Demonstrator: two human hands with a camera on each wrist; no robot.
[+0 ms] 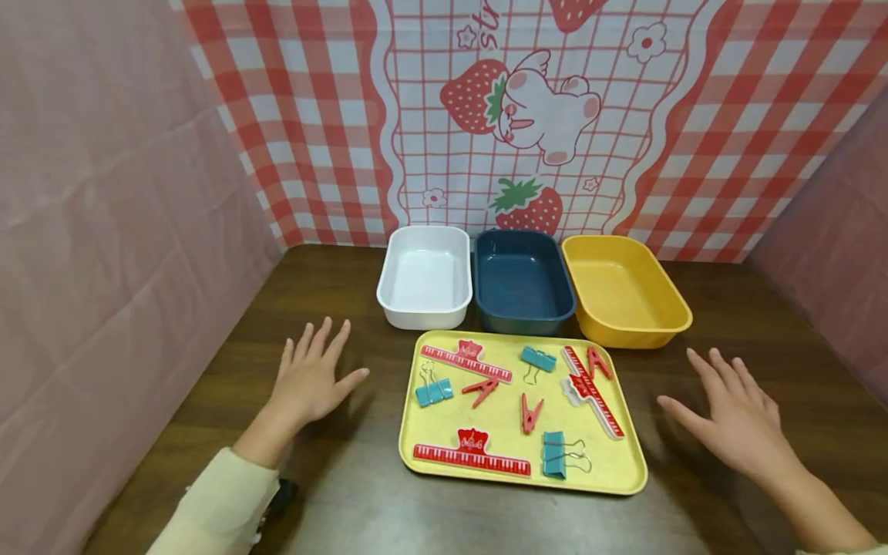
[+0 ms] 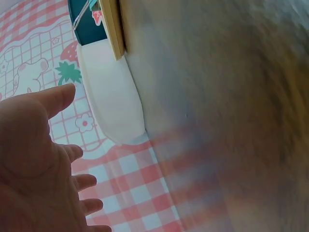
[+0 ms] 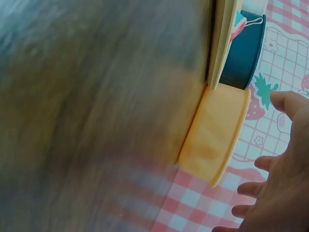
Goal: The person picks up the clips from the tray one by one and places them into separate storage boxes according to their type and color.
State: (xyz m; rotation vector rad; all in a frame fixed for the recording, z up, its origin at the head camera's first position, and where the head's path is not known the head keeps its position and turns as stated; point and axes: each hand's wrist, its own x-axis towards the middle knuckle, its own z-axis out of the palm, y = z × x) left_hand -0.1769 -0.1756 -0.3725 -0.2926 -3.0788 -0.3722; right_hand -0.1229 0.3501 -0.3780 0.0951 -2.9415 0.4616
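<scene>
A yellow tray (image 1: 486, 416) lies between my two hands. On it are teal binder clips (image 1: 434, 392), red clothespin-like clips (image 1: 530, 414) and long red-and-white clips with a piano-key pattern (image 1: 472, 460), all spread apart. To the tray's left, my left hand (image 1: 309, 381) is held with its fingers straight and spread, holding nothing. My right hand (image 1: 737, 412) is on the tray's right side, fingers likewise extended and nothing in them. Each wrist view shows that hand's palm and fingers free of any object.
Behind the tray stand a white bin (image 1: 425, 317), a dark blue bin (image 1: 525, 320) and a yellow bin (image 1: 627, 336), side by side. A checked strawberry cloth (image 1: 326, 116) hangs at the back of the dark wooden table (image 1: 333, 493). Pink cloth (image 1: 125, 193) lines the sides.
</scene>
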